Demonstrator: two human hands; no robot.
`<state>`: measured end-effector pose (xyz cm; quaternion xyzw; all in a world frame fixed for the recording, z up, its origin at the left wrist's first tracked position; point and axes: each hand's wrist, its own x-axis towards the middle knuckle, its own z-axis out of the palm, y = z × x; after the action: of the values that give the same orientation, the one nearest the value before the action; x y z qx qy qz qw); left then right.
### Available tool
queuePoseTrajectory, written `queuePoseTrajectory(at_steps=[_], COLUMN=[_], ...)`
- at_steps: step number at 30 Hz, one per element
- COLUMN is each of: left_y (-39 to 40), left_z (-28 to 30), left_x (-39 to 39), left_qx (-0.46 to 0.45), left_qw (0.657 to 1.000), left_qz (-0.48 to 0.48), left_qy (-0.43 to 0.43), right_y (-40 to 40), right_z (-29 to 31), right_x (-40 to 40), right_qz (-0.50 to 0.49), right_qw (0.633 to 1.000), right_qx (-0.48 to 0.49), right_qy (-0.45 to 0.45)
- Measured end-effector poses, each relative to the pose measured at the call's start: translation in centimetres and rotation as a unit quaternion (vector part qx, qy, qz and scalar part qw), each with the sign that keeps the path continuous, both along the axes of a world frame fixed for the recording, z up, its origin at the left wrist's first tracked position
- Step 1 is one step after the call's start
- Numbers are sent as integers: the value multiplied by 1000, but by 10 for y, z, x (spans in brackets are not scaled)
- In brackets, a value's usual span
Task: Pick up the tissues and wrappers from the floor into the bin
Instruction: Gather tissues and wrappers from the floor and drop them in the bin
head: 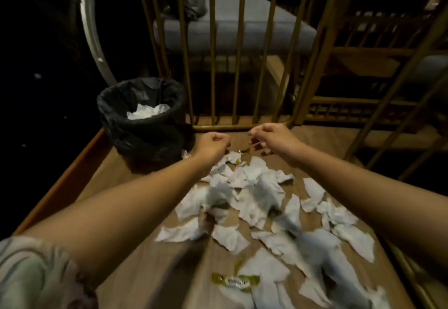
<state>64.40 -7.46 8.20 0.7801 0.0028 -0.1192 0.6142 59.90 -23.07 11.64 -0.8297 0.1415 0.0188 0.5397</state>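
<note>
**Head-worn camera looks down over a littered floor**

A single wide-angle view from the person's head faces forward and steeply down. Both forearms reach away from the lens, the left hand (pixel 213 142) and right hand (pixel 271 138) mid-frame. Torn tissues (pixel 257 202) fill the near wooden floor (pixel 135 187); the bin (pixel 145 119) stands far left, gold railings (pixel 213 66) beyond.

White tissues (pixel 257 194) lie over the brown wood-grain floor (pixel 135 175). At its near edge, a wrapper (pixel 236 281) is olive-yellow with a pale oval label. The bin (pixel 145 119) wears a glossy black liner, with white tissue inside. The railing (pixel 213 49) bars are golden brown. The sleeve (pixel 29 272) is pale grey-green.
</note>
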Motion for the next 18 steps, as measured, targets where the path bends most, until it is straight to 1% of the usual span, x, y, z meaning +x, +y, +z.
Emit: queuePoseTrajectory(at_steps=[3, 5, 7, 9, 11, 15, 16, 18], left_y=[-23, -36, -47, -54, -56, -46, -41, -31], left_z=[-15, -33, -58, -84, -110, -159, -170, -185], left_x=[-25, -41, -61, -84, -109, -164, -178, -204], left_qx=[54, 85, 118, 159, 188, 194, 198, 190], left_qw=[996, 991, 983, 969, 954, 925, 916, 896], left_qz=[-63, -101, -141, -185, -222, -296, -309, -341], left_qy=[-10, -6, -10, -42, -66, -138, -161, -211], right_y=[-23, -36, -50, -62, -70, -77, -79, -81], right_z=[-18, -32, -52, -75, -99, -140, -150, -168], right_x=[-32, -55, -80, -105, -134, -190, -203, -224], right_qz=[36, 88, 153, 204, 236, 282, 302, 356], right_qw=[999, 994, 982, 966, 955, 945, 939, 914], right_qx=[-22, -61, -112, -157, -179, -159, -158, -193], right_qy=[12, 6, -12, -18, -8, 38, 47, 35])
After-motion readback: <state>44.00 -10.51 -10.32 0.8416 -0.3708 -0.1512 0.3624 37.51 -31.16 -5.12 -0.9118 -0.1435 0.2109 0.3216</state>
